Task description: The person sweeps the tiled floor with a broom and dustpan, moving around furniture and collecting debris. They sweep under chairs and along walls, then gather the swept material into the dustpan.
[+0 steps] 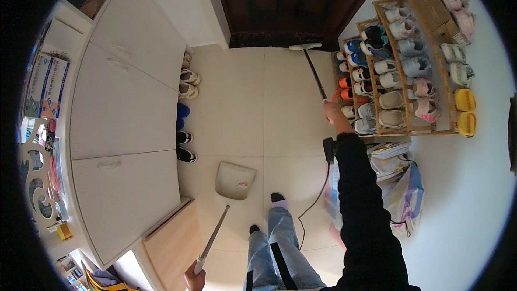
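My right hand (335, 114) is closed around the dark handle of a broom (315, 73), its arm stretched forward in a black sleeve. The broom's pale, narrow head (305, 47) rests on the floor by the dark door's threshold. At the lower left, my left hand (194, 277) grips the light end of a long-handled dustpan's metal stick (214, 235). The whitish pan (235, 168) lies on the tiles ahead of my feet, with a small pale scrap (242, 184) inside.
On the right stands a wooden rack (409, 129) full of shoes, with bags and papers (388, 161) beside it. White cabinets (126, 113) line the left, several shoes (187, 91) along their base. A black cable (315, 202) crosses the floor near my right leg.
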### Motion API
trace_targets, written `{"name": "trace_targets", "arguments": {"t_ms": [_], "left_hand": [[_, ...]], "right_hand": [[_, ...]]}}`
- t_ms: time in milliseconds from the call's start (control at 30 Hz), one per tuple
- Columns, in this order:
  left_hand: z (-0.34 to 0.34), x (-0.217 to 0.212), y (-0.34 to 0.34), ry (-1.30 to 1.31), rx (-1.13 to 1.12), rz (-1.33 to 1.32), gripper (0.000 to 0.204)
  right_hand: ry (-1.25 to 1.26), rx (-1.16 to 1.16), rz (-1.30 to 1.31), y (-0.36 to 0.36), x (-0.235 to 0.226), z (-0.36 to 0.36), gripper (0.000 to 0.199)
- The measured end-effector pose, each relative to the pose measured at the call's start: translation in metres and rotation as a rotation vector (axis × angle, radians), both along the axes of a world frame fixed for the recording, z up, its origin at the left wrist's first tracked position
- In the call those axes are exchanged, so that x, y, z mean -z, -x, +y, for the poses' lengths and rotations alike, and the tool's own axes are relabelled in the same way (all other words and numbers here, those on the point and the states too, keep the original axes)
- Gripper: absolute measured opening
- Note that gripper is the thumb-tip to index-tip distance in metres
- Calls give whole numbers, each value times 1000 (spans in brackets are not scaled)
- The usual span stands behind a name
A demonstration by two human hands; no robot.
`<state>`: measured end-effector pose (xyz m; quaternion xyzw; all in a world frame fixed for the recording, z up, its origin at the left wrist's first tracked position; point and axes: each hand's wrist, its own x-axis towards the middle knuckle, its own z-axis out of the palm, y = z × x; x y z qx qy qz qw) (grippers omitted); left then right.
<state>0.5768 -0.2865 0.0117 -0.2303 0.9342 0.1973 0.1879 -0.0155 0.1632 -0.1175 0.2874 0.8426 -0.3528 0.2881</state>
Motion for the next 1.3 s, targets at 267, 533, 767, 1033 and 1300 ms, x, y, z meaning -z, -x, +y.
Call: {"name": "trace_targets", "arguments": {"t_ms": [267, 533, 767, 1033, 1300], "left_hand": [[17, -27, 18, -307, -507, 66, 41], [6, -39, 25, -246, -422, 55, 39], [-19, -48, 9, -167, -263, -63, 41], [-30, -43, -8, -173, -186, -24, 42], [-21, -49, -14, -117, -162, -50, 39]], "right_hand": [[-188, -207, -140, -113, 31, 58, 52], [100, 166, -249, -313, 4, 51, 55], [278, 296, -468, -502, -104, 8, 49], [-57, -102, -45, -521, -231, 52, 36], [-629, -496, -58, -352, -145, 63, 28]]}}
